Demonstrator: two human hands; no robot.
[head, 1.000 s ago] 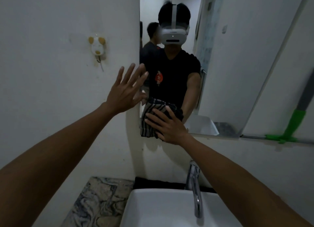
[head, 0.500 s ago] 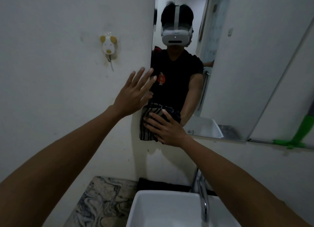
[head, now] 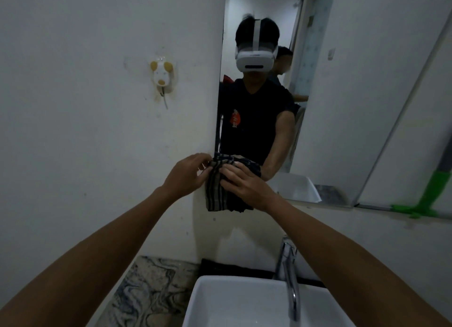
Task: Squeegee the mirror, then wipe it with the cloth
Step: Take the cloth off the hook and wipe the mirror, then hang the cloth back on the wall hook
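Cloth (head: 221, 192), dark with pale tan stripes running down it, sits bunched at the lower left corner of the mirror (head: 342, 106); its upper part is pressed against the glass and its lower folds hang over the white wall below the mirror's edge. The left hand (head: 186, 177) has its fingers curled and pinching the cloth's upper left corner. The right hand (head: 247, 187) lies across the front of the cloth with fingers spread and bent, pushing it to the glass. A green squeegee (head: 426, 199) leans at the far right, its blade on the ledge beneath the mirror, well apart from both hands. Below are a white basin (head: 220, 302), a chrome tap (head: 289, 277) and a marbled counter (head: 146, 290).
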